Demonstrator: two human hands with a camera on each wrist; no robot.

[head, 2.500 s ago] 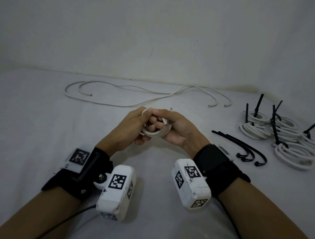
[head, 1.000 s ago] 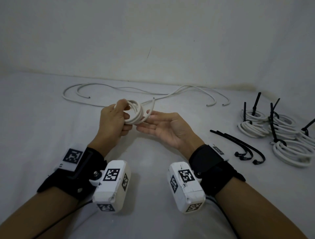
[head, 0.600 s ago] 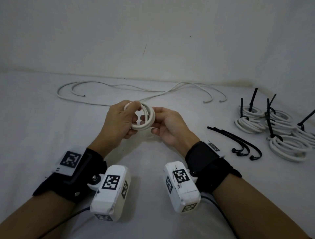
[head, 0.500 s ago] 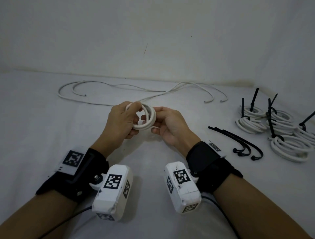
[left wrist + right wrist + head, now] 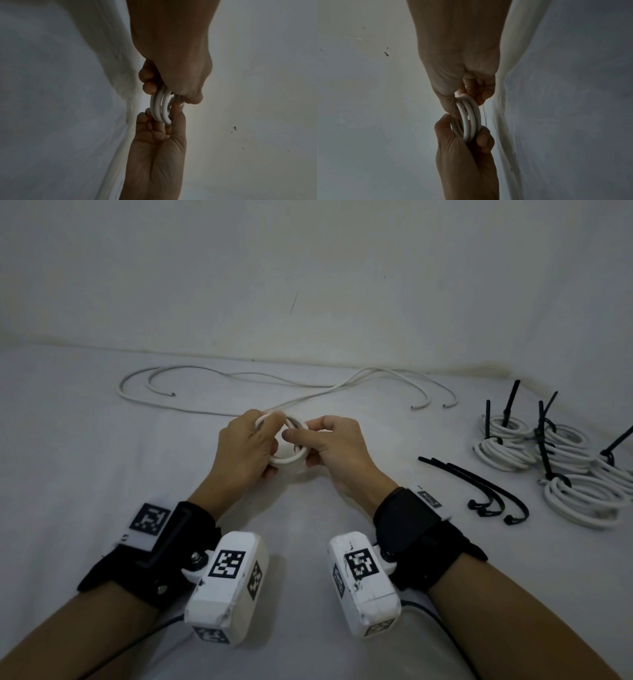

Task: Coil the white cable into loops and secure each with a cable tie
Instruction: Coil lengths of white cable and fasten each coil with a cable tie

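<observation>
I have both hands up over the middle of the desk (image 5: pixel 85 460), holding one small coil of white cable (image 5: pixel 289 457) between them. My left hand (image 5: pixel 245 451) grips the coil's left side, fingers curled round the strands; in the left wrist view that hand (image 5: pixel 173 67) comes down from the top, with the coil (image 5: pixel 160 109) edge-on below it. My right hand (image 5: pixel 334 446) pinches the right side, thumb across the front of the loops. In the right wrist view the right hand (image 5: pixel 462 67) has its thumb on one face of the coil (image 5: pixel 469 121) and fingers curled behind. About three turns show, lying tight side by side.

The coil is clear of the desk surface, hanging between the two hands.

Toward the far edge of the desk lie loose white cables (image 5: pixel 239 392), long open curves, with cut ends showing. One strand runs from there toward my hands; I cannot tell whether it joins the coil.

At the right edge sit finished coils (image 5: pixel 507 446), white bundles each cinched with a black tie whose tail stands up. Just left of them, near my right wrist, lie spare black cable ties (image 5: pixel 479 487), flat and overlapping.

Each wrist carries a black strap and a white camera housing (image 5: pixel 229 580) with printed square markers.
</observation>
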